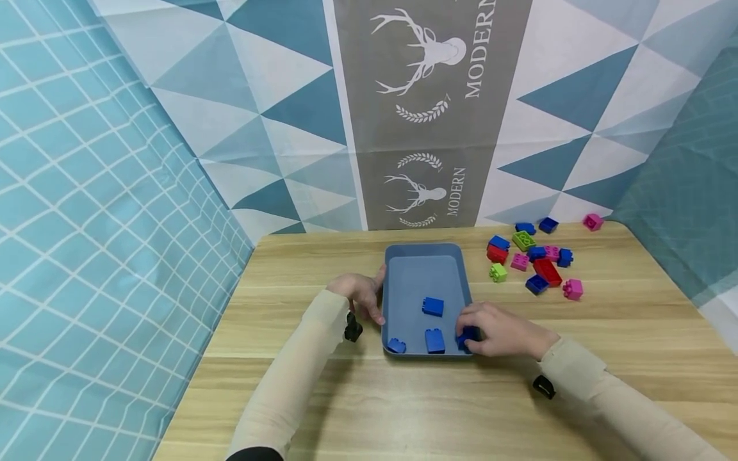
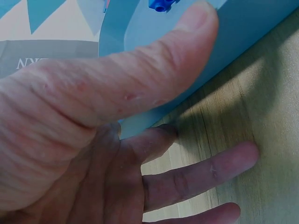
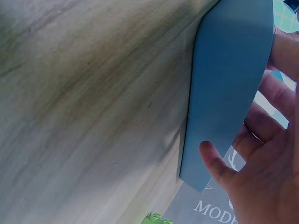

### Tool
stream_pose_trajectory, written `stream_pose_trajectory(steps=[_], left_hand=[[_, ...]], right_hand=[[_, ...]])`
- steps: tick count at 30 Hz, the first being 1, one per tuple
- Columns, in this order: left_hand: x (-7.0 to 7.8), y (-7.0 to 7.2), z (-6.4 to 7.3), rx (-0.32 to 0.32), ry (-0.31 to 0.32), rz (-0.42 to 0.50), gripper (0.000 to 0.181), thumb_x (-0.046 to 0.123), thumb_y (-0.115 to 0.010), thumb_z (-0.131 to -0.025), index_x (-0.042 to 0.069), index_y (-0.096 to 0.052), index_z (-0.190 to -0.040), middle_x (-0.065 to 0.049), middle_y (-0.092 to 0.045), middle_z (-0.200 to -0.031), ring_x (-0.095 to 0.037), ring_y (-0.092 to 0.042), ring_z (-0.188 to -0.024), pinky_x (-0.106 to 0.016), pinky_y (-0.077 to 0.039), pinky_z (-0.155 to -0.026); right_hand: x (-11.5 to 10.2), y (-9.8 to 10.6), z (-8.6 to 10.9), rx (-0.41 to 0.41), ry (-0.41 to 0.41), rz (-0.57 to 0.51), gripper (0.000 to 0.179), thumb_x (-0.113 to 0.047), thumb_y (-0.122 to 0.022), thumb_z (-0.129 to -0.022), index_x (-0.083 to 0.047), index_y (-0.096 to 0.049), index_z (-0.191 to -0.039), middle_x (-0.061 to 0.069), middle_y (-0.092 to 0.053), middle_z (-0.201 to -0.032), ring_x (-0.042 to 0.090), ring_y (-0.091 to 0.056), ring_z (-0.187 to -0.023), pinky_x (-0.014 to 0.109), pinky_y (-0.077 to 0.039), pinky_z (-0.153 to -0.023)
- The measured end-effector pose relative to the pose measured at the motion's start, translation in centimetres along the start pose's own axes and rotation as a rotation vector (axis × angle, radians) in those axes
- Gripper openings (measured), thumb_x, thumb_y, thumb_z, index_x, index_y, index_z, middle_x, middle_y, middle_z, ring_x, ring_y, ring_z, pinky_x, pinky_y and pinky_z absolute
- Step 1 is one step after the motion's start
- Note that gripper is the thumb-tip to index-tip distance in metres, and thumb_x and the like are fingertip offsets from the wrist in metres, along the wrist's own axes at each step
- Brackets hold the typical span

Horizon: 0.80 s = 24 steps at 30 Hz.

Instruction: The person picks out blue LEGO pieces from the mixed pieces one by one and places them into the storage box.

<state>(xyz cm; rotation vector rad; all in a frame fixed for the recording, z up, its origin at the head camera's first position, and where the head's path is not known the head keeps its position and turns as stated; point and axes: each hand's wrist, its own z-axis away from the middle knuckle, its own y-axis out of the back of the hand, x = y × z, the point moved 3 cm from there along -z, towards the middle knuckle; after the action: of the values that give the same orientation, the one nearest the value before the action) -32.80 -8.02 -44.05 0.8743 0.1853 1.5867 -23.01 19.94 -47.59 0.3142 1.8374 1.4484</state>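
Fingers (image 3: 279, 94) reach over the side of a blue tray (image 3: 229, 79), with what seems a green block (image 3: 156, 219) at bottom.

A tray (image 1: 415, 275) stands on the bench (image 1: 403, 410), towards its middle, with a patterned cloth (image 1: 423, 128) hanging behind. Inside it, one block (image 1: 433, 307) lies just right of centre; along the near side sit a left-corner block (image 1: 396, 346), a front-middle block (image 1: 435, 341) and a right-corner block (image 1: 462, 340) (this one partly beneath the right hand (image 1: 496, 330)). The left hand (image 1: 363, 294) is at the tray's left wall. Loose blocks (image 1: 546, 271) are scattered right of the tray's far half, a lone block (image 1: 592, 222) farthest to the back right.
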Motion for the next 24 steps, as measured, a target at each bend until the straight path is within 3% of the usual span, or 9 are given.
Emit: stream_pose_trajectory(steps=[6,9,14,18,21,24], left_hand=[[-0.14,-0.04,0.26,0.006,0.002,-0.017,0.136,0.025,-0.087,-0.082,0.030,0.025,-0.159,-0.022,-0.064,-0.137,-0.020,-0.073,-0.094,-0.045,-0.053,-0.099],[-0.16,-0.08,0.20,0.009,0.007,-0.012,0.137,0.026,-0.088,-0.081,0.032,0.024,-0.160,-0.020,-0.071,-0.125,-0.020,-0.072,-0.095,-0.044,-0.053,-0.099],[-0.08,-0.01,0.19,0.015,0.025,-0.023,0.138,0.029,-0.088,-0.080,0.032,0.025,-0.159,-0.018,-0.072,-0.125,-0.017,-0.072,-0.092,-0.044,-0.052,-0.100],[-0.01,0.01,0.12,0.020,0.028,-0.025,0.139,0.028,-0.089,-0.080,0.032,0.025,-0.160,-0.020,-0.049,-0.153,-0.017,-0.071,-0.090,-0.043,-0.053,-0.097],[0.03,0.00,0.05,0.018,0.020,-0.021,0.139,0.027,-0.089,-0.080,0.032,0.025,-0.159,-0.021,-0.035,-0.163,-0.019,-0.070,-0.090,-0.043,-0.054,-0.096],[-0.03,-0.09,-0.07,0.012,0.016,-0.023,0.138,0.027,-0.088,-0.081,0.032,0.026,-0.159,-0.021,-0.043,-0.158,-0.019,-0.071,-0.091,-0.043,-0.054,-0.096]], right_hand=[[-0.11,-0.14,-0.18,-0.008,-0.003,-0.026,0.011,-0.012,-0.069,-0.090,-0.020,-0.075,-0.094,-0.012,-0.069,-0.099,0.005,-0.062,-0.093,0.038,-0.058,-0.087],[-0.22,-0.14,-0.26,-0.005,-0.005,-0.013,0.007,-0.016,-0.069,-0.091,-0.019,-0.075,-0.092,-0.013,-0.069,-0.096,0.004,-0.061,-0.089,0.035,-0.058,-0.084],[-0.40,-0.19,-0.55,0.026,0.027,0.036,0.007,-0.021,-0.074,-0.091,-0.023,-0.070,-0.085,-0.015,-0.066,-0.086,0.000,-0.057,-0.078,0.027,-0.054,-0.073],[-0.46,-0.15,-0.82,0.015,-0.019,0.028,0.011,-0.022,-0.078,-0.090,-0.023,-0.068,-0.087,-0.013,-0.067,-0.084,0.001,-0.056,-0.074,0.024,-0.051,-0.069],[-0.45,-0.18,-0.98,-0.014,-0.057,0.033,0.008,-0.024,-0.077,-0.091,-0.021,-0.070,-0.095,-0.010,-0.071,-0.091,0.001,-0.057,-0.076,0.025,-0.052,-0.072],[-0.44,-0.25,-1.03,-0.033,-0.068,0.044,0.009,-0.025,-0.076,-0.091,-0.021,-0.072,-0.098,-0.008,-0.073,-0.096,0.001,-0.058,-0.077,0.028,-0.051,-0.075]])
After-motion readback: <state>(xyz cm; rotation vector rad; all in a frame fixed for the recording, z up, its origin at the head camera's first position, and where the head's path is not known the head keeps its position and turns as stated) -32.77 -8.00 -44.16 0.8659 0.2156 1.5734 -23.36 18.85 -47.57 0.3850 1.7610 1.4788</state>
